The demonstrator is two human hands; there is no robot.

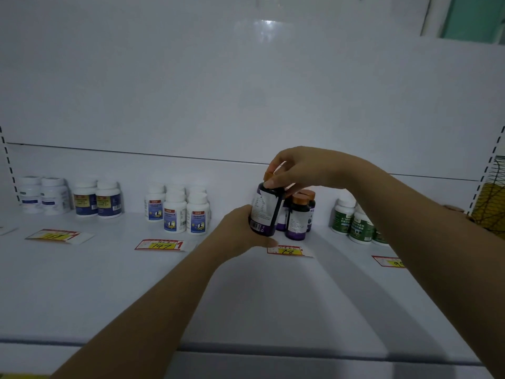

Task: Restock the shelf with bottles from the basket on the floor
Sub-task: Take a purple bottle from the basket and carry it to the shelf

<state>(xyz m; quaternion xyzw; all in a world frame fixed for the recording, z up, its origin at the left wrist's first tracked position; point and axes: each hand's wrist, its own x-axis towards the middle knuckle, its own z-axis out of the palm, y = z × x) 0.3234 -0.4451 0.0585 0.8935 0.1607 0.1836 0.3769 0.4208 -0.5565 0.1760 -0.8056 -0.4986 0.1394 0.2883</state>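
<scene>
Purple bottle [266, 212] is being held in both hands. Left hand [237, 228] is wrapping round its lower body from the left; right hand [300, 170] is pinching the copper cap [269, 175] from above. It is leaning slightly, top to the right, low over the white shelf [109, 283]; contact with the shelf cannot be told. Matching capped bottles [297, 217] are standing just behind it, and the price tag marked 78 [289, 250] is lying just in front. Green bottles [355, 225] are standing to the right, white bottles [177, 212] to the left.
</scene>
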